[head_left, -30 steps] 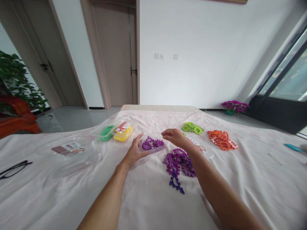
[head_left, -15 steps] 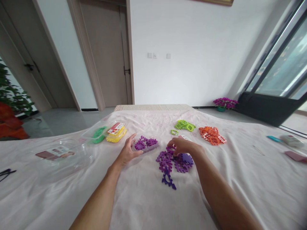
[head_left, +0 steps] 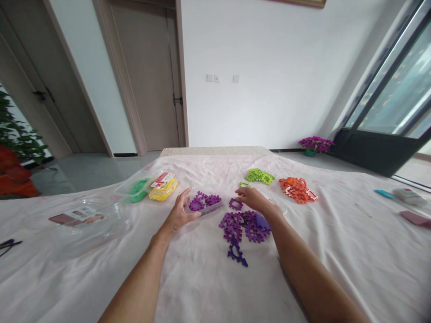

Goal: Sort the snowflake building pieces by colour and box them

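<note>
My left hand [head_left: 180, 211] grips the left end of a clear plastic container [head_left: 211, 209], thumb along its near side and fingers at the far side. Purple interlocking plastic pieces [head_left: 198, 200] lie inside it. Just right of the container, my right hand [head_left: 252, 198] is closed on a square purple plastic piece [head_left: 236, 204] with an open middle; its fingertips are partly hidden. Below that hand lies a loose pile of purple pieces [head_left: 232, 224], with a darker violet piece [head_left: 261, 222] on top and a pointed violet piece [head_left: 236, 253] at the near end.
Lime-green pieces [head_left: 259, 176] and orange pieces [head_left: 298, 189] lie in piles at the back right. On the left stand containers with green pieces [head_left: 138, 190] and yellow pieces [head_left: 162, 192], beside a large clear lid or tub [head_left: 84, 224]. A clear lid [head_left: 269, 197] is partly behind my right hand.
My right hand has lifted away from the purple pile, moving slightly up and left with a square purple piece. My left hand stays on the container.
</note>
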The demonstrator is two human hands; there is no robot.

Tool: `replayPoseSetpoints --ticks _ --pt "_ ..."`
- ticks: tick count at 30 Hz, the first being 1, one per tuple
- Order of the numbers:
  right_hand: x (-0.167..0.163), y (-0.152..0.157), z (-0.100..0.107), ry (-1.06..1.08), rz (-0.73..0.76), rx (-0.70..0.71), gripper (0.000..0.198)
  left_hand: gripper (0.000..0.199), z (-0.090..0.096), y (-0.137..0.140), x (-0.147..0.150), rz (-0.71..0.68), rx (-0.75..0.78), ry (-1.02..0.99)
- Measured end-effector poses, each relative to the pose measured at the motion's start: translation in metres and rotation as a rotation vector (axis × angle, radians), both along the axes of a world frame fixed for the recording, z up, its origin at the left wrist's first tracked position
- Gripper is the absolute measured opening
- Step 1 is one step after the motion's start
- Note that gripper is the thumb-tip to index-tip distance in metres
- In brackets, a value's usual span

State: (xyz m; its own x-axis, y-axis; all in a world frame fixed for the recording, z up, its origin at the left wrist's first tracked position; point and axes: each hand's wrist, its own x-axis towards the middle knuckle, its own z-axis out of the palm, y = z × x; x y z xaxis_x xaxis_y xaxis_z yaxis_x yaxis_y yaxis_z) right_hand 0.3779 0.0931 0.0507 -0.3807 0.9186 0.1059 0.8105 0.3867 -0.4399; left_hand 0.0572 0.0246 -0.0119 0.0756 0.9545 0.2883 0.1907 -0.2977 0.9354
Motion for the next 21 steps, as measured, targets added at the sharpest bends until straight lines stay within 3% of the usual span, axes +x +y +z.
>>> replayPoseSetpoints --ticks 4,10,13,17,21 --pt "-0.004 0.0 -0.004 -0.11 -0.03 -0.008 0.043 0.094 0.001 -0.001 0.0 -0.001 0.002 0.01" --pt "-0.016 -0.006 -0.001 -0.321 0.078 0.048 0.041 0.095 0.0 0.0 0.0 -0.005 0.011 0.011" --pt "-0.016 -0.005 -0.004 -0.333 0.034 0.055 0.045 0.097 -0.001 0.0 0.0 -0.015 0.025 0.015" --pt "-0.014 -0.001 -0.001 -0.194 -0.066 0.203 0.047 0.097 -0.002 0.0 -0.002 -0.017 0.02 0.02" --pt "-0.027 -0.003 0.011 0.12 0.025 0.328 0.046 0.1 -0.002 0.001 -0.002 -0.021 -0.016 0.005"
